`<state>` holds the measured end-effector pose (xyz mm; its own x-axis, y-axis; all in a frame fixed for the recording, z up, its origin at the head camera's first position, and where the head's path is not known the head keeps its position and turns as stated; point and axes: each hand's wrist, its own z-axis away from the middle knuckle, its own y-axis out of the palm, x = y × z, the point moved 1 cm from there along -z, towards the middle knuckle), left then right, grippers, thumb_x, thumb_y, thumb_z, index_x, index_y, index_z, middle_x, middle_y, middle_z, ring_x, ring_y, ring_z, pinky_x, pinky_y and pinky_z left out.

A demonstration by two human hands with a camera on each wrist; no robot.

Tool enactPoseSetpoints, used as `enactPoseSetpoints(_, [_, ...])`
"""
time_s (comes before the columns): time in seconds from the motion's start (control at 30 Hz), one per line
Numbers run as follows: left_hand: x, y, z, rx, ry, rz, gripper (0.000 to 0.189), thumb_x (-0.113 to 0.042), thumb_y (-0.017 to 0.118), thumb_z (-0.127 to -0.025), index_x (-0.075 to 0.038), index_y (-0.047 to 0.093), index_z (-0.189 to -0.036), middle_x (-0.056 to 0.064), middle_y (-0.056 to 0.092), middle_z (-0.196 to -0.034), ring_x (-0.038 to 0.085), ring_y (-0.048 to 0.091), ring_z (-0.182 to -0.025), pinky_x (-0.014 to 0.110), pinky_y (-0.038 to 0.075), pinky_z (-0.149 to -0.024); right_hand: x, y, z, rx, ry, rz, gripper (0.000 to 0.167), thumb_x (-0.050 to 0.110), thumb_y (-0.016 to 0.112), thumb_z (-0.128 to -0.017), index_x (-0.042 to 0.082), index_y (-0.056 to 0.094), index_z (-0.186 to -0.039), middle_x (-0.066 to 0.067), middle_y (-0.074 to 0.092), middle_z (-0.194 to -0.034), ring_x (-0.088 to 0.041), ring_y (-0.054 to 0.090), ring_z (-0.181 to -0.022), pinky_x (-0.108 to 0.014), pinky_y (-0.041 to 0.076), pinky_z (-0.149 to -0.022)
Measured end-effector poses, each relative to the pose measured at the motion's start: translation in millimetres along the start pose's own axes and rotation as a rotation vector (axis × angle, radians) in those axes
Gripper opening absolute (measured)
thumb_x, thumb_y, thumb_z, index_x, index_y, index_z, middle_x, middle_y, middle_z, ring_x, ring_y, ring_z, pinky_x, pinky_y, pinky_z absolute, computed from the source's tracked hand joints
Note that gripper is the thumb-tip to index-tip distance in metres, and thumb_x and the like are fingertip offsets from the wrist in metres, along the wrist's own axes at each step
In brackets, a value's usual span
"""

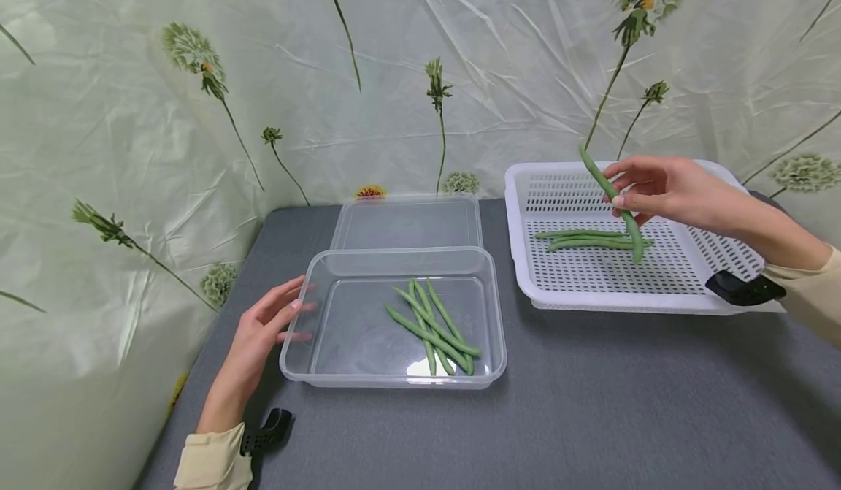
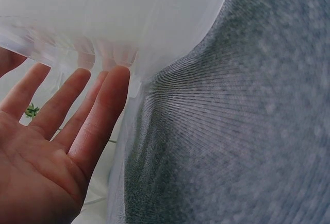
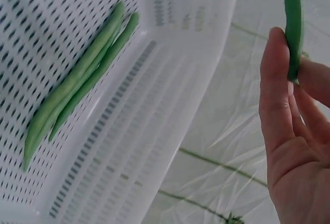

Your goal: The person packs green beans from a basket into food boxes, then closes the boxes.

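Over the white perforated basket, my right hand pinches a green bean between thumb and fingers. Below it, a few green beans lie together on the basket floor. In the right wrist view the held bean rises from the fingertips, beyond the basket's side. My left hand is at the left wall of a clear plastic container, its fingers extended; in the left wrist view the fingertips touch or nearly touch that wall. Several green beans lie crossed in the container's right half.
Behind the container lies a clear flat lid. Everything stands on a grey cloth-covered table. A pale sheet with a dandelion print hangs at the back and left. Black straps sit on both wrists.
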<state>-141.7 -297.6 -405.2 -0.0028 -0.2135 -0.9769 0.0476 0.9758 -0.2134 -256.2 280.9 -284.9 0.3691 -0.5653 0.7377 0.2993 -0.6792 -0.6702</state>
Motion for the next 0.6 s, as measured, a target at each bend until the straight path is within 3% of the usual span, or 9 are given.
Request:
enactPoseSetpoints(0.33, [0.2, -0.4, -1.5, -0.001, -0.005, 0.002, 0.047, -0.026, 0.056, -0.102, -0.015, 0.047, -0.147, 0.012, 0.053, -0.141, 0.016, 0.061, -0.115, 0.043, 0.059, -0.075, 19.2, 26.0, 8.6, -0.141, -0.033, -0.151, 0.039, 0.000, 0.066, -0.093, 0.003, 0.056, -0.131, -0.004, 0.071, -0.100, -0.017, 0.070, -0.082, -0.032, 0.059, -0.063])
enactPoseSetpoints(0.6, [0.7, 0.5, -0.3, -0.009, 0.001, 0.000, 0.046, -0.024, 0.056, -0.103, -0.015, 0.048, -0.147, 0.013, 0.053, -0.141, 0.015, 0.062, -0.114, 0.043, 0.059, -0.074, 34.3, 57.8, 14.1, -0.338, -0.078, -0.217, 0.042, -0.002, 0.069, -0.090, 0.004, 0.059, -0.130, -0.003, 0.071, -0.101, -0.014, 0.071, -0.081, -0.027, 0.058, -0.063])
